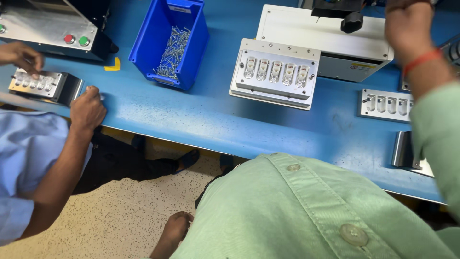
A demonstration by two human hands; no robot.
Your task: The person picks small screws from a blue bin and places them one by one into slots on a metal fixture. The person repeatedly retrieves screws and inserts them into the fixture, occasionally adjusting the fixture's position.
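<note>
My right hand [407,24] is raised at the top right, beside the black knob [352,21] of a white press machine [326,38]; its fingers are cut off by the frame edge, and a red thread circles the wrist. My left hand [175,230] hangs below the blue table's edge [201,139], loosely curled, with nothing seen in it. A metal fixture plate [275,72] holding a row of several clear parts sits in front of the machine. My green shirt fills the lower right.
A blue bin [143,48] of small metal pins stands at the back. A co-worker in a blue shirt has one hand [21,55] on a similar fixture [40,85] and a fist [87,109] on the table. Another fixture [385,104] and a metal block [405,151] lie at the right. A control box [48,26] has red and green buttons.
</note>
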